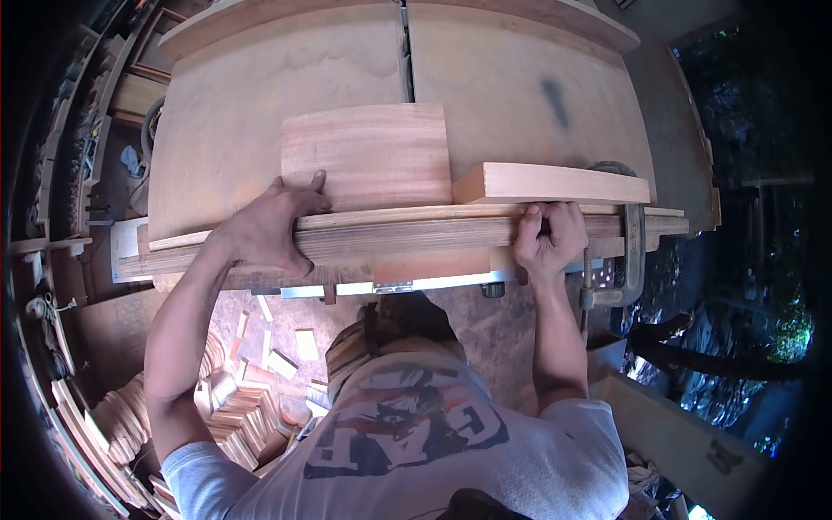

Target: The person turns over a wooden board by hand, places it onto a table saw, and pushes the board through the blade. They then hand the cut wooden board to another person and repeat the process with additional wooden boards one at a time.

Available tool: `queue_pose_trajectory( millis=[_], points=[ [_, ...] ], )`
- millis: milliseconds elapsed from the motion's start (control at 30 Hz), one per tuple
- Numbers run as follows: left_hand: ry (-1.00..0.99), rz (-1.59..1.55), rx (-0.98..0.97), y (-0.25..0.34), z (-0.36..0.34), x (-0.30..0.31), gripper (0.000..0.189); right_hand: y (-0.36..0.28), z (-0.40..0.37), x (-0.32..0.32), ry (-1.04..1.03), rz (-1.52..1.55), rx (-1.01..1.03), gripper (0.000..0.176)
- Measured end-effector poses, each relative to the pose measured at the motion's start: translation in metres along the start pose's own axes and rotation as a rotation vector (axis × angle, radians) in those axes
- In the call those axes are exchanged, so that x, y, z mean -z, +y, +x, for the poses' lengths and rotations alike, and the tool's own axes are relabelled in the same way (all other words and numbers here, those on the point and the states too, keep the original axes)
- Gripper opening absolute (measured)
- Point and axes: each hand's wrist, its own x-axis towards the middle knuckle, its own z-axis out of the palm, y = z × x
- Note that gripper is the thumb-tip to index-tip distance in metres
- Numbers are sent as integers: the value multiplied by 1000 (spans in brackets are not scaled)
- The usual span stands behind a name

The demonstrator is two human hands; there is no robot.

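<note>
A flat, reddish-brown wooden board (pixel 368 152) lies on the pale plywood surface, its near edge along a layered plywood rail (pixel 407 234). My left hand (pixel 269 224) reaches over the rail at the board's near left corner. Its fingers touch the board and its thumb is against the rail's front face, so board and rail sit in its grip. Farther right, my right hand (pixel 553 238) is curled closed over the rail, just below a thick wooden block (pixel 555 184). A metal C-clamp (pixel 635 251) sits around the rail and block at the right end.
A narrow slot (pixel 406 61) splits the plywood surface (pixel 520 95) beyond the board. Another curved wooden rail (pixel 286 22) runs along the far edge. Stacked wood pieces (pixel 247 420) and scattered offcuts (pixel 282 364) lie on the floor at lower left. Shelving (pixel 87 156) lines the left side.
</note>
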Motion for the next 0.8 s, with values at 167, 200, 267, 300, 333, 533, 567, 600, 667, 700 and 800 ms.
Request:
queue_pose_trajectory(
  millis=[167,200,267,300,333,533,567,600,667,700,800],
  points=[
    [41,13,21,-6,16,20,91,9,23,-19,17,1,19,11],
    [48,-6,19,-8,19,22,91,10,26,-23,24,-5,13,11],
    [65,-39,12,-12,23,27,91,13,30,-30,35,-11,11,12],
    [75,-43,0,-14,26,30,90,15,33,-33,39,-11,15,12],
    [86,-47,-13,-17,30,32,89,18,37,-37,43,-10,19,12],
    [-1,-95,111,-16,52,64,86,39,60,-67,143,-27,100,7],
    [-13,-98,131,-15,56,69,86,41,64,-72,154,-41,93,6],
    [-6,-97,134,-17,60,72,85,42,68,-76,164,-44,91,6],
    [10,-97,144,-23,69,78,85,45,78,-84,183,-48,90,5],
    [19,-104,124,-26,73,82,85,48,83,-88,187,-56,93,5],
    [44,-110,74,-37,86,92,86,55,95,-101,201,-72,97,4]
  ],
)
